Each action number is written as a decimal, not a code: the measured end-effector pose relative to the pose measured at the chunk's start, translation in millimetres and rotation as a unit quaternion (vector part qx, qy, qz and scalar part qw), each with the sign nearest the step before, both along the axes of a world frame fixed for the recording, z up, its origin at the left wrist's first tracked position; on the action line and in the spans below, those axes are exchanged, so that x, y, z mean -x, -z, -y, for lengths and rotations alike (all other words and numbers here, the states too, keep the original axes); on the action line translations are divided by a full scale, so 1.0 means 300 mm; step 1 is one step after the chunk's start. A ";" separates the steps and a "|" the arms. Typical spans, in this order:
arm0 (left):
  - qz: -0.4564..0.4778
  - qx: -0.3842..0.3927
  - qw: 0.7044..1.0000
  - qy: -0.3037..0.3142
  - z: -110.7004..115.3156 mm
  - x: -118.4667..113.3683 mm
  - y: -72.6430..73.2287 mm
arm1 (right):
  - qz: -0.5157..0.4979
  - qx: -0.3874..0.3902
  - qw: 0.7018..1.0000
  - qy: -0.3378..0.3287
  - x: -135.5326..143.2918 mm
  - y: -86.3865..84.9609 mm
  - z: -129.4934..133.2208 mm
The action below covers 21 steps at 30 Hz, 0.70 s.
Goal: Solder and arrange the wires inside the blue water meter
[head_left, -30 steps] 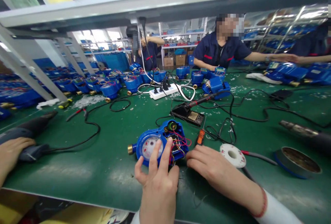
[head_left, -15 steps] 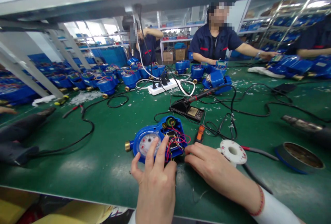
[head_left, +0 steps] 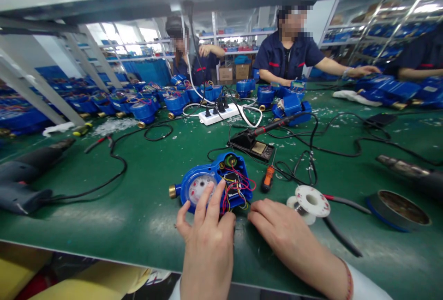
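Note:
A blue water meter (head_left: 196,171) lies on the green table before me, its round dial and brass end to the left. At its right, an open compartment shows red, yellow and white wires (head_left: 232,184). My left hand (head_left: 209,240) grips the meter from the near side, two fingers spread over the dial and the thumb at the near edge. Just right of the wires, my right hand (head_left: 282,231) rests low with its fingers curled together; whatever they pinch is hidden. A spool of solder (head_left: 308,202) stands beside that hand. Beyond it lies an orange-handled screwdriver (head_left: 267,179).
A soldering iron (head_left: 273,126) rests in its stand behind the meter, near a white power strip (head_left: 221,114). Heat guns (head_left: 24,175) lie left and right. A round tin (head_left: 398,210) sits at right. More blue meters (head_left: 143,111) and co-workers (head_left: 287,57) are across the table.
My right hand has shifted slightly down, and its wrist has dropped nearer the table edge. My left hand stays on the meter. Across the table, one co-worker's raised arm has moved.

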<state>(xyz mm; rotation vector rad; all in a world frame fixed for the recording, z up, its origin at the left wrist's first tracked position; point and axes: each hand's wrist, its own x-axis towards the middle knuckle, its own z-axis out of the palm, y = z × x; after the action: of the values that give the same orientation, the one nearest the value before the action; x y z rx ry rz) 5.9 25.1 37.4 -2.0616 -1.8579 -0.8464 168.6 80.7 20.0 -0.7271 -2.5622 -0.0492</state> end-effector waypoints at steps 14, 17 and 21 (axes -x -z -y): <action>0.038 0.007 0.999 -0.001 0.004 0.007 -0.002 | -0.116 0.092 0.986 0.081 0.035 0.007 0.018; 0.046 0.007 0.999 0.002 0.004 0.008 -0.002 | -0.117 0.102 0.984 0.090 0.042 0.007 0.019; 0.055 0.002 0.998 0.005 0.004 0.008 -0.004 | -0.113 0.110 0.983 0.090 0.042 0.012 0.015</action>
<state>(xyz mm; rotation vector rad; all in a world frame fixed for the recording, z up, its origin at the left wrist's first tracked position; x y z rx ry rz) 3.5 23.9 38.6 -2.0664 -1.9081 -0.9787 156.2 76.2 16.6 -0.9872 -2.3021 0.2467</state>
